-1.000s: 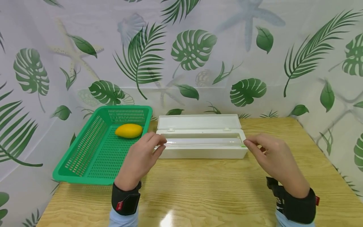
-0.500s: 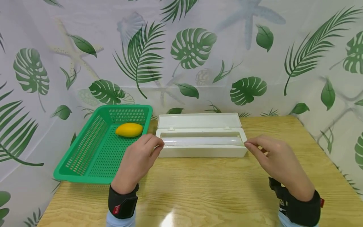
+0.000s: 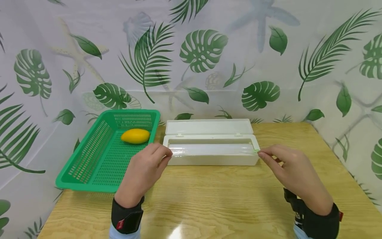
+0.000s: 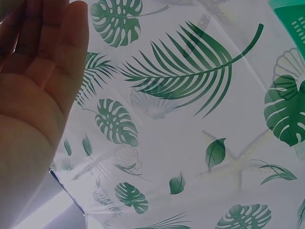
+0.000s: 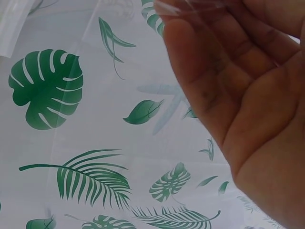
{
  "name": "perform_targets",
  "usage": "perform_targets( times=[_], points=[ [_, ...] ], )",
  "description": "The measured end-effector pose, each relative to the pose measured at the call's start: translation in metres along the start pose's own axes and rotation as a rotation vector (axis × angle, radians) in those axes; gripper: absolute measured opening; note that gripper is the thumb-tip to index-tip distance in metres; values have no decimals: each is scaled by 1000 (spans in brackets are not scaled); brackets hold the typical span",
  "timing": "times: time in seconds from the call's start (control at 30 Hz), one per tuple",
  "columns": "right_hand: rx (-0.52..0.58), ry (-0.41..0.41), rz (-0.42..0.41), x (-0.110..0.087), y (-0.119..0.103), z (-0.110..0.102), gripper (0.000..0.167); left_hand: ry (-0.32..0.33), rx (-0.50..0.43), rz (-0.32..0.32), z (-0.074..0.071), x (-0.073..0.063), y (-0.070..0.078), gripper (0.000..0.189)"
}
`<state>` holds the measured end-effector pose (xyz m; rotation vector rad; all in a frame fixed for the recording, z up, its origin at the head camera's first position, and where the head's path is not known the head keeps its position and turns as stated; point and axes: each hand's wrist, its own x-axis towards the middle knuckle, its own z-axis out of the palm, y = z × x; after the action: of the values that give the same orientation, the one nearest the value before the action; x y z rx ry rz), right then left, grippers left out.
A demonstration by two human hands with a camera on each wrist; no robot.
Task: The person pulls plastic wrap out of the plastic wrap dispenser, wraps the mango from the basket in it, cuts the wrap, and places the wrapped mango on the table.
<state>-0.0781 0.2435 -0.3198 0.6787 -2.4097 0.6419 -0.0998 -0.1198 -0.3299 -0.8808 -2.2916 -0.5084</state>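
A long white cling film dispenser (image 3: 213, 160) lies on the table with its lid (image 3: 209, 126) raised at the back. Inside, a roll of clear cling film (image 3: 210, 148) runs along its length. At the dispenser's left front corner my left hand (image 3: 144, 172) pinches the film between thumb and fingers. My right hand (image 3: 293, 176) pinches the film's edge at the right end, where a small green bit (image 3: 255, 151) shows. In the right wrist view, a shiny strip of film (image 5: 190, 6) crosses the fingertips. The left wrist view shows the left palm (image 4: 28, 105) without its grip.
To the left stands a green plastic basket (image 3: 104, 189) with a yellow mango-like fruit (image 3: 135, 136) in it. A leaf-patterned cloth (image 3: 209, 79) hangs behind the wooden table (image 3: 215, 199).
My left hand has shifted slightly left, and my right hand slightly right and down. Both keep their pinch. Glossy film now shows across the dispenser's opening near its front edge.
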Motion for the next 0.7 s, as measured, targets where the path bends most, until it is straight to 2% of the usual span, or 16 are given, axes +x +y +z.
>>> perform_targets(
  times=[0.23,0.4,0.7],
  points=[
    [12,-28,-12,-2,-2,-1,22,-15,12,16,-3,-7,1,16],
    [14,-84,-24,-5,-3,-4,20,-78,8,31,-5,-12,5,14],
    [55,-192,-2,-13,-4,-8,19,-173,1,115,-3,-28,12,10]
  ],
)
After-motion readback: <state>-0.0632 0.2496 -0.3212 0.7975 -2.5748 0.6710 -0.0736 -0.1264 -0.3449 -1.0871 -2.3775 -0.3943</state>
